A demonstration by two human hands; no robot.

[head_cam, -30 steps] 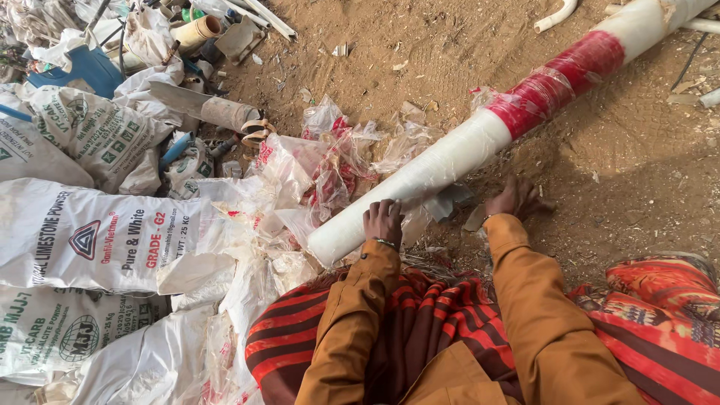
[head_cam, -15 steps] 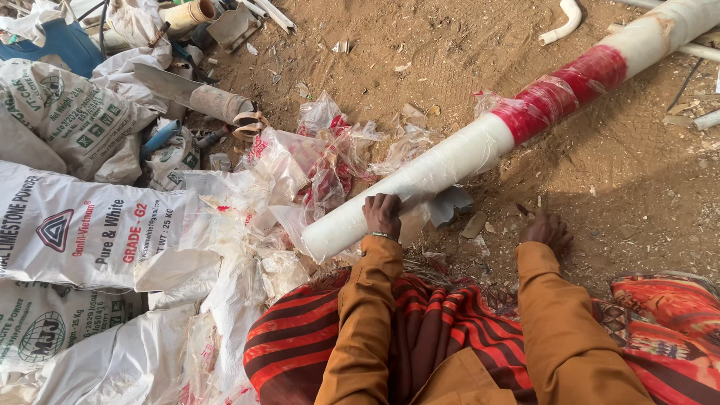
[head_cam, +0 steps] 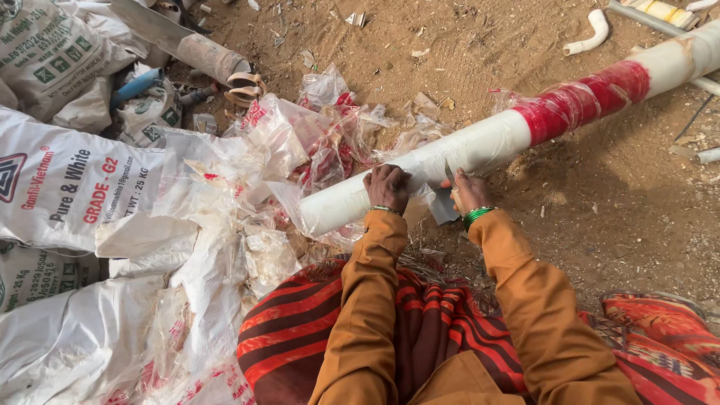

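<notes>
A long white pipe (head_cam: 487, 146) wrapped in clear plastic film lies slanted on the dirt, with a red band (head_cam: 585, 101) farther up it. My left hand (head_cam: 388, 187) presses down on the pipe near its lower end. My right hand (head_cam: 469, 193) grips a small blade (head_cam: 449, 174) whose tip rests against the film on the pipe's underside. A loose flap of film (head_cam: 441, 206) hangs below the pipe between my hands. Both arms wear orange sleeves, with green bangles at the right wrist.
Crumpled clear and red plastic wrap (head_cam: 315, 142) is piled left of the pipe. White woven sacks (head_cam: 67, 184) cover the left side. A grey tube (head_cam: 212, 56), blue pipe piece (head_cam: 135, 85) and thin pipes (head_cam: 652, 16) lie on the dirt. Red striped cloth (head_cam: 300, 337) covers my lap.
My right hand came back from the dirt at the right to the pipe, now with a blade against the film. My left hand stayed on the pipe.
</notes>
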